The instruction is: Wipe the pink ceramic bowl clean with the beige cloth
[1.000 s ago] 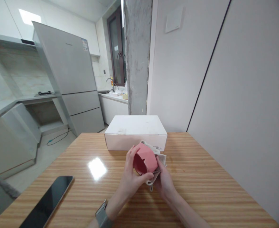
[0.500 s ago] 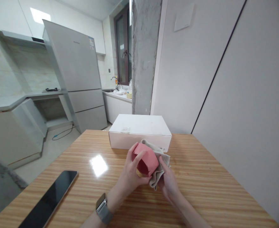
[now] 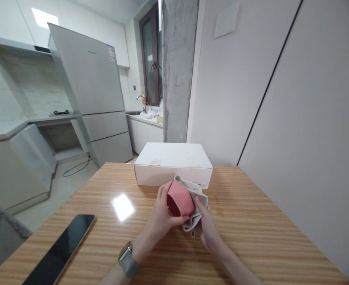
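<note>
In the head view, my left hand [image 3: 159, 215] grips a pink faceted container [image 3: 184, 200] by its rim, thumb below and fingers above. The container is hollow and tilted, its dark opening turned left toward my palm. A folded beige cloth [image 3: 198, 194] wraps its right side. My right hand [image 3: 206, 223] holds the cloth against the container, thumb on top; its other fingers are mostly hidden under the cloth. Both things are held just in front of the white box [image 3: 168, 174].
The white box lies flat across the far side of the wood-grain table [image 3: 251, 233]. A dark phone [image 3: 63, 249] rests at the left edge. A wall panel [image 3: 305, 138] stands close on the right. Behind are a concrete pillar [image 3: 177, 71] and a fridge [image 3: 88, 75].
My left fingers have shifted on the container's rim, the index finger drawing back from its front. The container has turned slightly. The whole view has moved a little.
</note>
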{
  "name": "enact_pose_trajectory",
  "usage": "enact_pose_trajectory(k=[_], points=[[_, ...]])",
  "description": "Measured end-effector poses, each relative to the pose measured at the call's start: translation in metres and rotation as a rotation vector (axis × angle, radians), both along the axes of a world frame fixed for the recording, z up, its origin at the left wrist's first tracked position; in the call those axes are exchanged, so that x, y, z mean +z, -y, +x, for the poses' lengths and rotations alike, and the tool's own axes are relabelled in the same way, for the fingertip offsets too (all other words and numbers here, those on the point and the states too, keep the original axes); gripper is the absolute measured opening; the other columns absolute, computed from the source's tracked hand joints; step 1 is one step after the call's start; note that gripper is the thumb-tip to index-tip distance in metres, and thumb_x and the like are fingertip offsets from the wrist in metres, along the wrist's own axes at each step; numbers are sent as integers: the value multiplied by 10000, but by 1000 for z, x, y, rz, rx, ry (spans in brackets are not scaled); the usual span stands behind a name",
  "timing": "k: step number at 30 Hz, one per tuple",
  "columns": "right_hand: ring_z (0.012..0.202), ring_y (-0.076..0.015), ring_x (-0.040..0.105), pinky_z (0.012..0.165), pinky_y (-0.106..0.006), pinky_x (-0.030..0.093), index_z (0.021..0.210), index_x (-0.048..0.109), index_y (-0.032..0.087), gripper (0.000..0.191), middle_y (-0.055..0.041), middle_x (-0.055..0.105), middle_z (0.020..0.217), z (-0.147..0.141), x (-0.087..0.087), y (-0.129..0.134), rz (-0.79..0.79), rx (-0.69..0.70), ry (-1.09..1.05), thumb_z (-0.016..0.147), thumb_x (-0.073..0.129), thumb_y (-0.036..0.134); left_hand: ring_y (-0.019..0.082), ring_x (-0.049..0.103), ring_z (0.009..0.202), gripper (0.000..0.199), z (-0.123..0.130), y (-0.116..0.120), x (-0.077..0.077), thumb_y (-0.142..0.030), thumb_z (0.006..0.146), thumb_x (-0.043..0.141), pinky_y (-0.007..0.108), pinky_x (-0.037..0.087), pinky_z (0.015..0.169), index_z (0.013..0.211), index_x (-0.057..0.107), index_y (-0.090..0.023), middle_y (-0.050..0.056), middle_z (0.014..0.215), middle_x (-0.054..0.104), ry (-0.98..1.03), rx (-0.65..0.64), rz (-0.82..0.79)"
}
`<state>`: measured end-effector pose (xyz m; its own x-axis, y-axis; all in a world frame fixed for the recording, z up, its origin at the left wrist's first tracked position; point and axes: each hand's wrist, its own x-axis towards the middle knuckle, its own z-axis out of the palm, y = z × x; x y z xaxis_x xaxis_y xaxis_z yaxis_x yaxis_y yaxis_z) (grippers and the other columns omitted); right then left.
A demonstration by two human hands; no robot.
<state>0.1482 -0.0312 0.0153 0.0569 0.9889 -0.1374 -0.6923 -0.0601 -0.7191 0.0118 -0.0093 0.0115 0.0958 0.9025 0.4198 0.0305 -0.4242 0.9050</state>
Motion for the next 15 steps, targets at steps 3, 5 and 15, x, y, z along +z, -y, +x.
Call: enact_pose_trajectory(k=[3,5,15], points=[[728,-203,709,605,-262,580,967,715,161,418,-54,761,863,2,-3,-3,-36,-1,13,660,786,437,336,376,1299,939,0,-1,-2,-216,533,830,473,302,1097,1369,404,-261,112,1395,399,-206,39,202],[743,-200,706,629,-263,580,960,716,168,408,-47,761,869,2,-3,-4,-14,-19,9,657,788,433,342,348,1324,906,0,-1,-4,-178,577,796,481,305,1098,1383,396,-281,111,1451,344,-267,52,261],[809,-200,698,653,-253,562,970,716,175,407,-39,754,938,4,-3,-5,-9,10,-18,658,790,425,360,259,1381,930,-3,6,1,-264,608,809,519,260,1112,1416,351,-299,101,1550,184,-191,36,135]])
